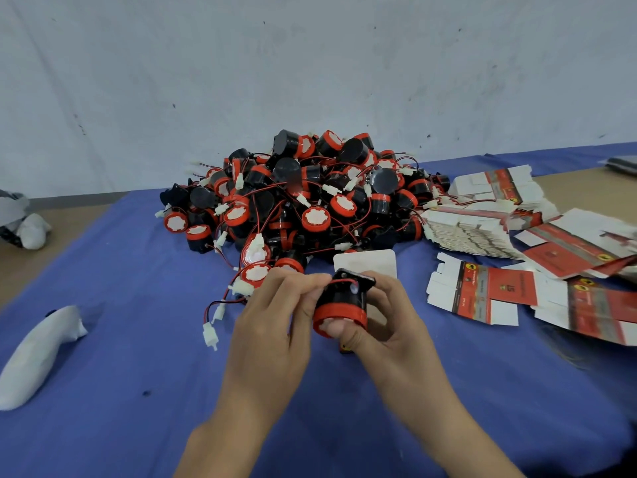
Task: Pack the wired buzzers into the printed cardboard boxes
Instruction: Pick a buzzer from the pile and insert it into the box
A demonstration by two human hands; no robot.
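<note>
right hand [386, 319] fingers [389, 288] curled round one buzzer [341, 301], box [365, 262] looks tucked behind it. left hand [275, 315] fingers [303, 281] pinching its red wire [339, 281]. buzzer pile [310, 201] just beyond fingers, flat boxes [482, 298] off right on tabletop [138, 374]. no packed box in sight, so barely started imo.

Buzzers [306, 198]: glossy black-red plastic. Flat boxes [482, 298]: printed cardboard. Table cover [138, 374]: matt blue cloth.

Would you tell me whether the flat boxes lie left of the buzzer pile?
No, the flat boxes lie to the right of the buzzer pile.
</note>
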